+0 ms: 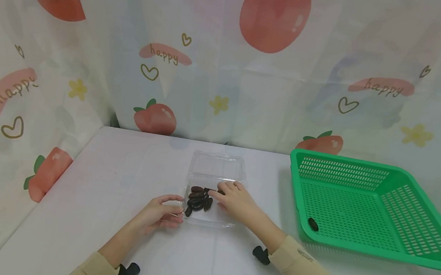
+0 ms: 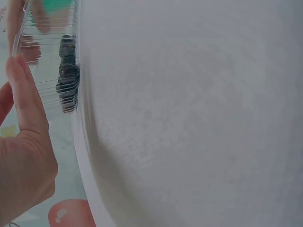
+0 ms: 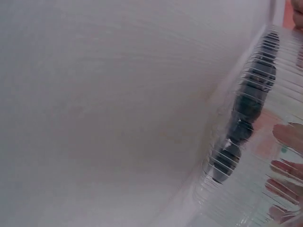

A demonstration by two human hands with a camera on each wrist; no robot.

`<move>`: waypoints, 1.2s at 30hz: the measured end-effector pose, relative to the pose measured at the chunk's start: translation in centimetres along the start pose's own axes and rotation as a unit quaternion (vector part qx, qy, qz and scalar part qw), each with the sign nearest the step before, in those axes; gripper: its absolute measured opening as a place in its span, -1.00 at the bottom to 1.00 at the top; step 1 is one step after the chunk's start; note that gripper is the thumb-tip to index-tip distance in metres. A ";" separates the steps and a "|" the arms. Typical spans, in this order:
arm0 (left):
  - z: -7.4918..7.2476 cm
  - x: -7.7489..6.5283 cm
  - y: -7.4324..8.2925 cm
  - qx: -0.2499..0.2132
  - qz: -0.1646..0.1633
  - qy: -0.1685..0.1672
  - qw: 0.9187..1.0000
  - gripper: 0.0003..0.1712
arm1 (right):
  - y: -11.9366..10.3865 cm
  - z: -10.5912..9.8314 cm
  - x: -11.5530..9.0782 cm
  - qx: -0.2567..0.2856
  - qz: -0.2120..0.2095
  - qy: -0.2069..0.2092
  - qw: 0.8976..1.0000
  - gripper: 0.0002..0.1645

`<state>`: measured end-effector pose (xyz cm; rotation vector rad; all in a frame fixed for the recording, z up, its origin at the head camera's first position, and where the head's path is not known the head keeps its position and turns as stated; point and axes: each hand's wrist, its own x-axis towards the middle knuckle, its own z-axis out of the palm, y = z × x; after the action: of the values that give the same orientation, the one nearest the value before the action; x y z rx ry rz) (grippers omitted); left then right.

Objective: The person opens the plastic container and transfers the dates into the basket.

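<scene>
A clear plastic clamshell box point(image 1: 214, 221) stands on the white table with its lid raised at the back. Dark brown dates point(image 1: 198, 202) lie bunched in its left half; through the ribbed wall they appear as a dark row point(image 3: 248, 101). My left hand point(image 1: 160, 214) holds the box's left side, and the left wrist view shows fingertips point(image 2: 19, 71) at its rim. My right hand point(image 1: 238, 201) reaches into the box over the dates. A dark date shows by its thumb and fingers; whether they pinch it is unclear.
A green plastic basket point(image 1: 352, 247) with slotted walls stands at the right, with a single date point(image 1: 313, 224) inside near its left side. A printed cloth point(image 1: 217, 77) hangs behind the table and along its left side.
</scene>
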<state>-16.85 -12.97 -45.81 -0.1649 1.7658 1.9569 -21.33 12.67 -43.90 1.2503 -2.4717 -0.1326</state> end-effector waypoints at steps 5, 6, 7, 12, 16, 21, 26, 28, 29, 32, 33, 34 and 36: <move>0.1 -0.1 0.1 0.000 0.001 -0.003 1.000 -0.38 | 0.0 0.7 0.2 -0.004 -0.012 -0.009 1.000 -0.57; 0.1 -0.1 0.1 0.001 0.000 -0.003 1.000 -0.38 | 0.0 0.8 0.3 -0.003 -0.015 -0.011 1.000 -0.58; 0.1 -0.1 0.1 0.001 0.001 -0.004 1.000 -0.38 | 0.1 0.9 0.3 -0.004 -0.017 -0.013 1.000 -0.58; 0.1 0.0 0.1 0.001 -0.001 -0.003 1.000 -0.38 | 0.2 1.3 0.4 -0.014 -0.038 -0.026 0.999 -0.62; 0.1 0.0 0.1 0.003 -0.004 0.001 1.000 -0.38 | 0.1 1.5 0.5 -0.013 -0.044 -0.036 0.998 -0.63; 0.1 0.0 0.1 0.006 -0.002 0.003 1.000 -0.39 | 0.1 1.8 0.6 -0.011 -0.049 -0.043 0.998 -0.66; 0.1 0.1 -0.1 0.003 -0.004 0.002 1.000 -0.39 | 0.0 2.0 0.6 -0.023 -0.049 -0.059 0.997 -0.69; 0.0 0.2 -0.1 0.002 -0.005 0.001 1.000 -0.39 | 0.0 2.0 0.7 -0.024 -0.048 -0.069 0.996 -0.71; 0.0 0.2 -0.2 0.001 -0.005 0.000 1.000 -0.40 | 0.0 2.0 0.7 -0.024 -0.046 -0.075 0.996 -0.71; 0.0 0.2 -0.2 -0.002 -0.005 -0.002 1.000 -0.40 | -0.1 1.9 0.8 -0.023 -0.041 -0.089 0.995 -0.73; 0.0 0.2 -0.2 -0.002 -0.004 -0.002 1.000 -0.40 | -0.1 1.9 0.8 -0.022 -0.039 -0.093 0.995 -0.73; 0.0 0.2 -0.1 -0.002 -0.004 -0.002 1.000 -0.39 | -0.1 1.9 0.8 -0.023 -0.038 -0.096 0.994 -0.73; 0.1 0.1 -0.1 -0.001 -0.005 0.000 1.000 -0.39 | -0.2 1.9 0.8 -0.026 -0.038 -0.099 0.994 -0.73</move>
<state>-16.89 -12.88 -45.89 -0.1737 1.7592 1.9530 -22.34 11.76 -45.46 1.3682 -2.5675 -0.3532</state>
